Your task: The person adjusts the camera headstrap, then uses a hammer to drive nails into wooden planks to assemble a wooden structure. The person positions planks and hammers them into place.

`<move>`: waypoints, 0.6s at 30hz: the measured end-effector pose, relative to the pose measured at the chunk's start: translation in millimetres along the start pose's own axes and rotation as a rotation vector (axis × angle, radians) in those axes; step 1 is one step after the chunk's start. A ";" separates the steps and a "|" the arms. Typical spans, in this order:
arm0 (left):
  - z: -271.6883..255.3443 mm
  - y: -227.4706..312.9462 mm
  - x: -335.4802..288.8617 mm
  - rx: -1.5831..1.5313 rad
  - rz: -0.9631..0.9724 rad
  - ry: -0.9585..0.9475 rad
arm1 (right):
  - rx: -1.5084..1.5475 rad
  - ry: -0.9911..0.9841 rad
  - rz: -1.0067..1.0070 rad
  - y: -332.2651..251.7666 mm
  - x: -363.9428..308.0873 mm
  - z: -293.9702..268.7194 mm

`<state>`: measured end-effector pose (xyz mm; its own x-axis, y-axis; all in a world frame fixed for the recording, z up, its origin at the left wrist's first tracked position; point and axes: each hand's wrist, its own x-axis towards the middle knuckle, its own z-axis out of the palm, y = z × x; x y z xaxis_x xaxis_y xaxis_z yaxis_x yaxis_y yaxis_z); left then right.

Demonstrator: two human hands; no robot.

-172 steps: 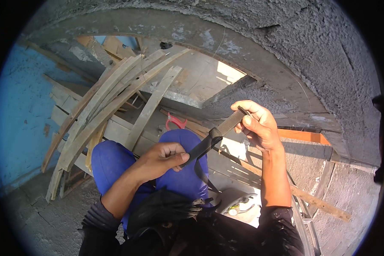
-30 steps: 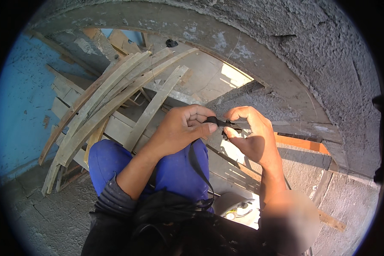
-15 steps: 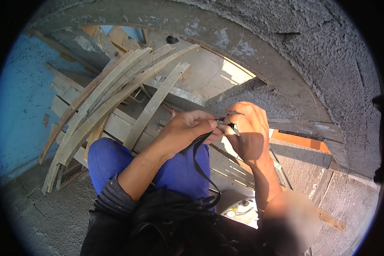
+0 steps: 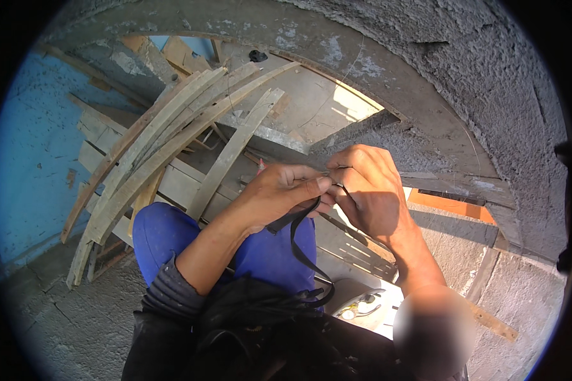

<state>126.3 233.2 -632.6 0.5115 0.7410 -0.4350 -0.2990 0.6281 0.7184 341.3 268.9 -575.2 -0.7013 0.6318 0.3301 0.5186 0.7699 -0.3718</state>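
My left hand [image 4: 279, 193] and my right hand [image 4: 368, 190] meet in front of me, fingertips pinched together on a thin black strap [image 4: 302, 244]. The strap loops down from the hands to a black bag [image 4: 260, 317] in my lap. My left hand pinches a flat black end of the strap; my right hand closes on a thinner dark piece where the fingers touch. What exactly lies between the fingertips is hidden. My knees in blue trousers [image 4: 171, 235] sit below the hands.
A stack of long curved wooden slats [image 4: 165, 140] leans at the left against a blue wall [image 4: 32, 159]. A rough grey concrete arch [image 4: 438, 82] curves overhead and to the right. An orange board [image 4: 451, 206] and a white sandal [image 4: 359, 305] lie below right.
My hands, apart and holding a dark tool-like piece seconds ago, have come together. Over the last second they stay pinched on the strap, shifting slightly; the strap loop hangs lower.
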 end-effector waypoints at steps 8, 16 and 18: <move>1.2 -3.8 -16.6 0.100 -0.095 0.000 | -0.114 0.007 0.060 -8.6 -4.3 -16.7; 1.5 -21.8 -33.9 0.035 -0.148 0.073 | -0.021 -0.081 0.081 -12.5 -9.9 -13.1; 2.4 -24.4 -34.3 -0.019 -0.122 0.044 | 0.001 -0.156 -0.009 -12.9 -11.0 -12.5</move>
<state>118.0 191.9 -633.9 0.5097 0.6683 -0.5419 -0.2524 0.7183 0.6484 348.4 253.1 -563.2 -0.7731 0.6036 0.1948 0.5118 0.7751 -0.3706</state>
